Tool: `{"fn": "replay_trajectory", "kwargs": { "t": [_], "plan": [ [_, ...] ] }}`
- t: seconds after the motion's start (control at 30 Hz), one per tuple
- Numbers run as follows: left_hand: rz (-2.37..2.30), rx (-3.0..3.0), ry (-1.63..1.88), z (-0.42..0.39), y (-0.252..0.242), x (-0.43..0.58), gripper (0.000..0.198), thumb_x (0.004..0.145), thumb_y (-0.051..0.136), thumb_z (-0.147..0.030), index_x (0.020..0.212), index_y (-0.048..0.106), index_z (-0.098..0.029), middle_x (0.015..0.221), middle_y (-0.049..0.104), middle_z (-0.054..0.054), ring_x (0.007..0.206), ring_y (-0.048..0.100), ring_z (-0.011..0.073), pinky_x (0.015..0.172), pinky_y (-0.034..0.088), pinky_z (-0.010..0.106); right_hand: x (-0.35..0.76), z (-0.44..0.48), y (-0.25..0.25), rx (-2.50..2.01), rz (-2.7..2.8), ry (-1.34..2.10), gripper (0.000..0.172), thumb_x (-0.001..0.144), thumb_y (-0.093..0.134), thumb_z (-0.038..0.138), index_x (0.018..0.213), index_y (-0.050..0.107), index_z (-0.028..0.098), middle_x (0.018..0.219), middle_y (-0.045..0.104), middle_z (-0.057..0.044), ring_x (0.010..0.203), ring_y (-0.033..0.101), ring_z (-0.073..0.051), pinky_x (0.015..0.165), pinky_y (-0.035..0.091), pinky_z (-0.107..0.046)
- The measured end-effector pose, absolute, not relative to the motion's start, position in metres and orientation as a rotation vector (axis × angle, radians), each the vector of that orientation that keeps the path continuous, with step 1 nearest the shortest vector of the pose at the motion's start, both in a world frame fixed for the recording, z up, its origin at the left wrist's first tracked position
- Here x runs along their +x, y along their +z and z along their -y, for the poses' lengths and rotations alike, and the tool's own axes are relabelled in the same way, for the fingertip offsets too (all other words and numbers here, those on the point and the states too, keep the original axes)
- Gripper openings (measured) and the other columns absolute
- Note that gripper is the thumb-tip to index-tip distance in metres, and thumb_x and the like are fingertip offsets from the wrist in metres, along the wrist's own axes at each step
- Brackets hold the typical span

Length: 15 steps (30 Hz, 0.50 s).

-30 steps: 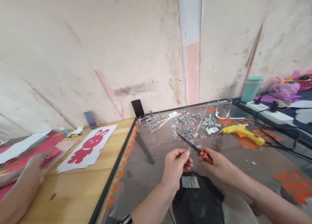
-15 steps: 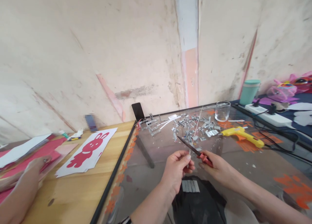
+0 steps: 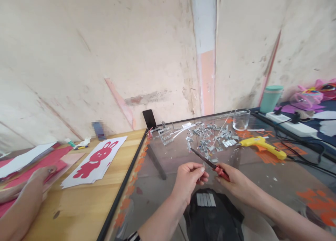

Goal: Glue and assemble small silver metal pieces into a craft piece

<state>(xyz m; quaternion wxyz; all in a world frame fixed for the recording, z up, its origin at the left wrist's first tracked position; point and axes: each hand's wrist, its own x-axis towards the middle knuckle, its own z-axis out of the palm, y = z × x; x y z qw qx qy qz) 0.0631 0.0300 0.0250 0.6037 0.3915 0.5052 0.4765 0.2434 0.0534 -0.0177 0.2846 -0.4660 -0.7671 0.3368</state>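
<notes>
My right hand (image 3: 232,178) is closed around the red handles of a pair of scissors (image 3: 206,158), whose dark blades point left and up. My left hand (image 3: 190,178) pinches a thin, pale strip (image 3: 219,133) between thumb and fingertips. The strip slants away up to the right, crossing behind the blades; whether they touch it I cannot tell. Below both hands lies a black sheet (image 3: 214,220) with several short silvery pieces (image 3: 206,200) side by side on it. Past the scissors is a scattered heap of small silver pieces (image 3: 207,134).
A yellow glue gun (image 3: 262,145) and a clear glass (image 3: 240,119) stand on the right, near a white power strip (image 3: 291,123) and a green cup (image 3: 271,98). On the left, another person's hand (image 3: 39,176) rests on red paper beside a rabbit print (image 3: 97,160).
The far end of the thin strip has swung to the right. Both hands and the scissors keep nearly the same place. The whole view has shifted slightly.
</notes>
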Motion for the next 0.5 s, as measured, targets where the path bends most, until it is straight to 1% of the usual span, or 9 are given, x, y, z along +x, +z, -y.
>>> {"fn": "replay_trajectory", "kwargs": {
  "t": [0.17,0.37,0.43,0.5],
  "plan": [
    [-1.161,0.884,1.088,-0.029,0.026,0.064,0.030,0.060,0.077,-0.033,0.074,0.064,-0.010,0.061,0.067,0.006,0.051,0.059,0.0107,0.051,0.041,0.021,0.245,-0.055,-0.022,-1.202,2.015,0.979,0.014,0.080,0.050,0.025,0.092,0.054,0.019,0.078,0.058,0.000,0.071,0.055,-0.017,0.068,0.045,-0.028],
    [-1.166,0.903,1.091,-0.028,0.028,0.065,0.032,0.058,0.077,-0.035,0.073,0.061,-0.011,0.059,0.067,0.005,0.049,0.058,0.0102,0.049,0.039,0.020,0.247,-0.052,-0.015,-1.168,2.001,1.060,0.020,0.080,0.050,0.025,0.096,0.057,0.017,0.084,0.061,-0.002,0.079,0.058,-0.020,0.076,0.046,-0.031],
    [-1.164,0.911,1.088,-0.027,0.028,0.064,0.034,0.057,0.077,-0.036,0.073,0.060,-0.012,0.059,0.067,0.005,0.049,0.058,0.0105,0.049,0.038,0.020,0.247,-0.051,-0.012,-1.148,1.989,1.085,0.020,0.079,0.050,0.024,0.096,0.057,0.017,0.085,0.062,-0.003,0.080,0.057,-0.020,0.076,0.046,-0.031],
    [-1.158,0.921,1.077,-0.027,0.028,0.064,0.035,0.057,0.077,-0.037,0.074,0.059,-0.012,0.059,0.067,0.005,0.048,0.058,0.0107,0.048,0.038,0.020,0.247,-0.051,-0.009,-1.140,1.979,1.094,0.018,0.078,0.051,0.024,0.093,0.058,0.017,0.081,0.061,-0.002,0.077,0.056,-0.019,0.073,0.046,-0.030]
  ]
}}
